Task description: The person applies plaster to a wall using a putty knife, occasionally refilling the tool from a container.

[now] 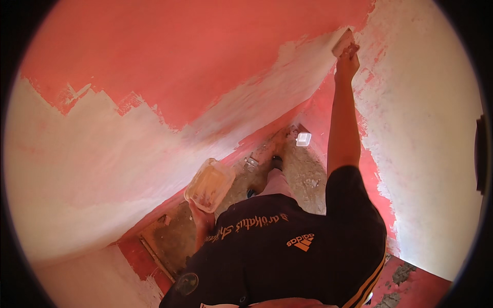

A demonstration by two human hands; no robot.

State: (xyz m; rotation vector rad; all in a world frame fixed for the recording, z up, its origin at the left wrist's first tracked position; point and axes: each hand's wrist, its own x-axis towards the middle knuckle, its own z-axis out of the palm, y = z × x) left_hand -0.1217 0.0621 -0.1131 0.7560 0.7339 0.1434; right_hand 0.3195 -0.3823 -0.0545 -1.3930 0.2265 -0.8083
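Observation:
My right arm reaches up, and my right hand (348, 64) grips a wide flat scraper (340, 42), held where a pink-and-white wall meets another in the corner. Low on the left, my left hand (202, 222) holds a translucent plastic tub (209, 183) with some pale material in it, tilted toward me. The wall (133, 51) on the left is salmon pink above, with a ragged pale coat below it. The wall (421, 128) on the right is mostly off-white, with pink showing along the corner.
Below, a dusty concrete floor (303, 172) holds scattered debris and a small white container (303, 138) near the corner. My feet stand between the close walls. A wooden strip (156, 259) runs at the lower left. A dark object (480, 154) is at the far right edge.

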